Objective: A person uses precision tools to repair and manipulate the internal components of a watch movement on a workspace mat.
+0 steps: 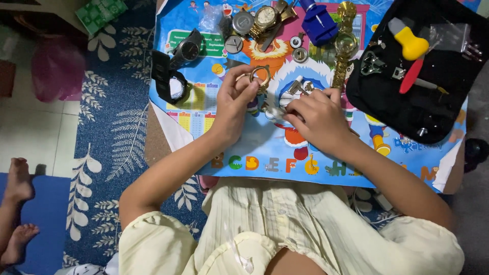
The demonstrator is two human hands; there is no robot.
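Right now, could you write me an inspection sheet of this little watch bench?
Surface: low table under a colourful cartoon alphabet mat.
Job's things: gold watch case ring pinched in left hand; right hand on small silver parts.
Clutter: black watch, gold-faced watch, gold bracelet, blue tool, yellow-handled tool on black pouch.
Hands: both bare, busy.
Cables: nothing seen.
Surroundings: blue leaf-patterned rug; another person's feet at left.

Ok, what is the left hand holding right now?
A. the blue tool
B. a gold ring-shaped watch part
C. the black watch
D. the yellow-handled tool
B: the left hand pinches a gold ring at its fingertips, while the yellow-handled tool, black watch and blue tool lie untouched further up the mat.
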